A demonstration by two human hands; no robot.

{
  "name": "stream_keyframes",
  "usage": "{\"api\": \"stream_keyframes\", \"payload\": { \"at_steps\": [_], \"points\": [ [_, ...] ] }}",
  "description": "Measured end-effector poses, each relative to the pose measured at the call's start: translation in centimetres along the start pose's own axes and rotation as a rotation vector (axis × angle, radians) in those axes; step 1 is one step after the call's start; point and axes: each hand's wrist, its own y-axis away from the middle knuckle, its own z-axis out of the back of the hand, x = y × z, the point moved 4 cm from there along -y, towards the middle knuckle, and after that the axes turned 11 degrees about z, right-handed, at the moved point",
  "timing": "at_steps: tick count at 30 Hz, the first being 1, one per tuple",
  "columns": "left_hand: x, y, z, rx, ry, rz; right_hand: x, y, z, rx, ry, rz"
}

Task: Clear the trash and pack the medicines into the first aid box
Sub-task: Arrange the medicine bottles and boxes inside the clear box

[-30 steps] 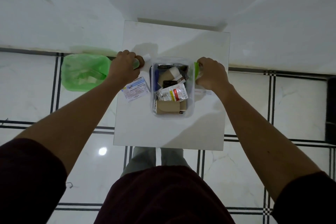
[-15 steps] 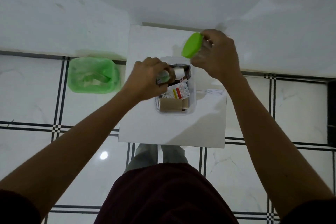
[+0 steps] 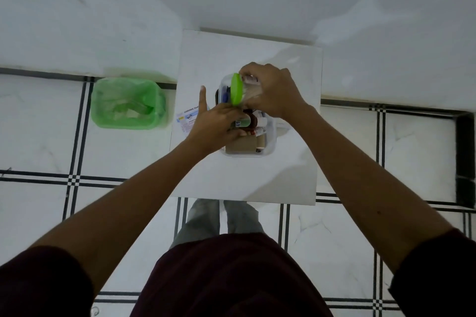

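The clear plastic first aid box (image 3: 271, 145) stands in the middle of the white table (image 3: 244, 177). It holds a brown carton (image 3: 240, 147), tubes and other medicines. My left hand (image 3: 213, 125) is over the box's left side, gripping a small bottle (image 3: 241, 123) with its index finger stretched out. My right hand (image 3: 270, 92) grips a clear jar with a green lid (image 3: 235, 89), tipped on its side over the far end of the box. A white and blue bandage packet (image 3: 186, 119) lies on the table left of the box.
A green bin lined with a green bag (image 3: 126, 103) stands on the tiled floor left of the table, with some trash inside. My legs are at the table's near edge. A white wall rises behind the table.
My right hand has brought the green-lidded jar down from above the table's back onto the far end of the box. My left hand has lowered the small bottle among the box's contents.
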Motion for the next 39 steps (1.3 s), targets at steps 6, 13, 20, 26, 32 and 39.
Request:
{"api": "stream_keyframes", "payload": {
  "at_steps": [6, 13, 20, 26, 32, 39],
  "points": [
    [0.4, 2.0, 0.0, -0.077, -0.138, -0.164, -0.3, 0.7, -2.3, -0.098, 0.201, 0.1],
    [2.6, 6.1, 1.5, -0.369, 0.07, 0.022, -0.1, 2.4, -4.2, -0.174, 0.246, 0.074],
    [6.6, 5.3, 0.4, -0.101, 0.147, 0.354, -1.5, 5.5, -1.2, -0.415, 0.057, -0.119],
    [7.9, 2.5, -0.6, 0.064, 0.157, 0.523, -6.5, 8.5, -1.8, -0.059, 0.032, -0.426],
    [9.0, 1.7, -2.6, 0.13, 0.08, 0.605, -8.2, 9.5, -5.0, 0.181, 0.206, -0.463],
    [10.2, 1.5, -2.1, 0.11, 0.14, 0.793, -8.6, 9.9, -5.4, 0.015, 0.164, -0.549]
  ]
}}
